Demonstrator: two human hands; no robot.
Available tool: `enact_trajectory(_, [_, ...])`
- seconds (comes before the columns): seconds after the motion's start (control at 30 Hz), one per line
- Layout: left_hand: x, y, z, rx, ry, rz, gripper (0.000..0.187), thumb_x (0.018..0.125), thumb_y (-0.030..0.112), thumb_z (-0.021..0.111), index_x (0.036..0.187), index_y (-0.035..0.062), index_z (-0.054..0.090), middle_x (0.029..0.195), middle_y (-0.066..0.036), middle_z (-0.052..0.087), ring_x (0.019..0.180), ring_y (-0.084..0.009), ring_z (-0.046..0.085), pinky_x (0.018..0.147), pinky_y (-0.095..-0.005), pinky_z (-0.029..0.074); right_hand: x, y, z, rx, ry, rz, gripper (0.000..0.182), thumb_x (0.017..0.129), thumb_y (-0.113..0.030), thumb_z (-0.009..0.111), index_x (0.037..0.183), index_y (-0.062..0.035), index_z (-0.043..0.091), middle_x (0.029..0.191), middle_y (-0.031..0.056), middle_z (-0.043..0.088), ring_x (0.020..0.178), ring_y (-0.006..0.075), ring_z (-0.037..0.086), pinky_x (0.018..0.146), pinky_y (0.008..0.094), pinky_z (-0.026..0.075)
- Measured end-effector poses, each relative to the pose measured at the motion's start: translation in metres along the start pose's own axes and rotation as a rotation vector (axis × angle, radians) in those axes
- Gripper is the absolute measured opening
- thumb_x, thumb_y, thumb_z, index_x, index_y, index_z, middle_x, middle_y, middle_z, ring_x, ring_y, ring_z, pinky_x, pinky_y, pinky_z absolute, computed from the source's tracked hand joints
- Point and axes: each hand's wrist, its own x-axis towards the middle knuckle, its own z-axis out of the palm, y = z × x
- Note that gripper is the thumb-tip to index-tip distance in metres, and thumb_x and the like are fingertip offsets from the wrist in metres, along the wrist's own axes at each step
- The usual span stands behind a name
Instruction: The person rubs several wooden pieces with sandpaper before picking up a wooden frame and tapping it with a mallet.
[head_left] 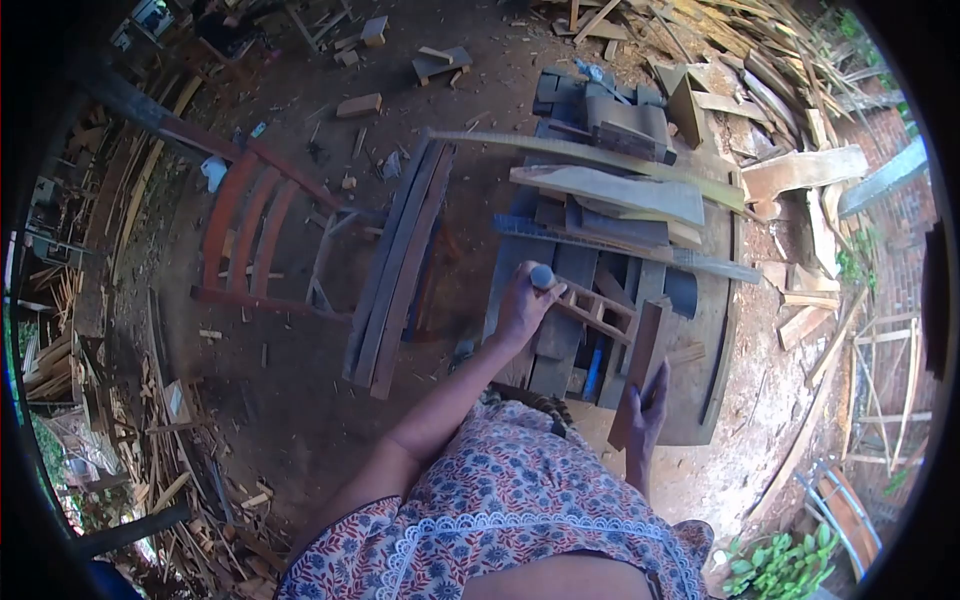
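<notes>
My left hand [522, 312] is closed around a grey, round-ended object [541, 276]. Its kind is hard to make out, since the fingers cover most of it. Right beside that hand is a small wooden frame with crosspieces [600, 310], lying at a slant over the stacked planks. My right hand [645, 408] grips a flat brown wooden board [643, 360] near its lower end, thumb and fingers on its edge. The board stands tilted next to the far end of the frame. Under both lies a workbench [690, 400] loaded with wood.
Long planks [400, 270] lie left of the bench, near a reddish chair-like wooden frame [270, 230]. Thick boards [610, 195] are stacked at the bench's far side. Scrap wood [800, 190] is heaped at right and more wood [170, 440] at left. A blue item [593, 372] lies among the planks.
</notes>
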Motion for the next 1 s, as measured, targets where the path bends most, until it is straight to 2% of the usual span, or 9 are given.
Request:
enact_trajectory(0.13, [0.013,0.003,-0.009,-0.013,0.010,-0.030,0.030,0.076,0.020,0.073,0.088,0.0058,0.049,0.076,-0.010,0.058,0.074,-0.0270,0.062,0.063,-0.0369,0.047,0.005,-0.027,0.023,-0.068,-0.022,-0.001,0.067,0.080,-0.009,0.061,0.140,-0.0100,0.030,0.129,0.0181,0.047,0.115,0.0243,0.048,0.095,0.0324,0.038])
enact_trajectory(0.3, [0.034,-0.019,-0.013,-0.090,-0.105,-0.117,0.032,0.078,0.022,0.072,0.094,0.0059,0.050,0.079,-0.011,0.061,0.075,-0.0259,0.063,0.065,-0.0354,0.049,0.013,-0.070,0.063,-0.014,-0.062,0.101,0.067,0.080,-0.009,0.061,0.140,-0.0091,0.031,0.127,0.0178,0.050,0.113,0.0238,0.050,0.092,0.0321,0.041])
enact_trajectory(0.47, [0.050,-0.019,-0.021,-0.141,-0.254,-0.171,0.035,0.079,0.023,0.070,0.103,0.0053,0.051,0.081,-0.012,0.064,0.076,-0.0289,0.065,0.070,-0.0363,0.050,0.022,-0.129,0.096,-0.242,-0.137,-0.210,0.071,0.074,-0.009,0.066,0.138,-0.0074,0.034,0.123,0.0180,0.051,0.108,0.0304,0.054,0.088,0.0368,0.044])
enact_trajectory(0.53, [0.052,-0.033,-0.019,-0.086,-0.334,0.019,0.036,0.078,0.019,0.069,0.105,0.0055,0.051,0.091,-0.014,0.063,0.084,-0.0331,0.062,0.074,-0.0387,0.049,0.023,-0.139,0.108,-0.359,-0.134,-0.329,0.072,0.072,-0.011,0.068,0.136,-0.0090,0.036,0.114,0.0185,0.053,0.101,0.0343,0.056,0.082,0.0391,0.046])
enact_trajectory(0.57, [0.053,-0.037,-0.018,-0.093,-0.349,0.030,0.036,0.078,0.019,0.069,0.105,0.0055,0.051,0.091,-0.014,0.063,0.084,-0.0331,0.062,0.074,-0.0387,0.049,0.024,-0.137,0.112,-0.364,-0.114,-0.325,0.072,0.072,-0.011,0.068,0.136,-0.0090,0.036,0.114,0.0185,0.053,0.101,0.0343,0.056,0.082,0.0391,0.046])
enact_trajectory(0.63, [0.055,-0.037,-0.018,0.082,-0.335,0.265,0.036,0.075,0.015,0.068,0.104,0.0055,0.050,0.102,-0.016,0.059,0.093,-0.0370,0.058,0.078,-0.0400,0.048,0.022,-0.127,0.115,-0.494,-0.242,0.007,0.073,0.071,-0.010,0.069,0.136,-0.0106,0.036,0.113,0.0178,0.053,0.099,0.0335,0.057,0.081,0.0394,0.047])
enact_trajectory(0.73, [0.072,-0.023,-0.025,-0.184,-0.520,0.062,0.034,0.075,0.011,0.065,0.104,0.0046,0.050,0.106,-0.018,0.054,0.098,-0.0383,0.054,0.079,-0.0402,0.047,0.010,-0.131,0.116,-0.477,-0.111,-0.038,0.072,0.073,-0.014,0.068,0.137,-0.0136,0.035,0.112,0.0163,0.053,0.097,0.0322,0.058,0.080,0.0396,0.047])
enact_trajectory(0.87, [0.070,-0.046,-0.019,-0.109,-0.601,0.200,0.035,0.074,0.009,0.065,0.105,0.0038,0.050,0.101,-0.018,0.055,0.094,-0.0397,0.055,0.077,-0.0408,0.047,-0.001,-0.134,0.135,-0.274,0.070,-0.168,0.071,0.074,-0.017,0.067,0.137,-0.0142,0.035,0.111,0.0158,0.053,0.096,0.0314,0.058,0.080,0.0396,0.048])
enact_trajectory(1.0, [0.071,-0.060,-0.019,-0.191,-0.644,0.321,0.034,0.073,0.007,0.067,0.103,0.0040,0.051,0.099,-0.017,0.056,0.092,-0.0383,0.056,0.076,-0.0410,0.047,-0.006,-0.114,0.158,-0.350,0.026,0.101,0.070,0.074,-0.011,0.067,0.137,-0.0123,0.035,0.120,0.0186,0.053,0.102,0.0314,0.058,0.084,0.0381,0.048])
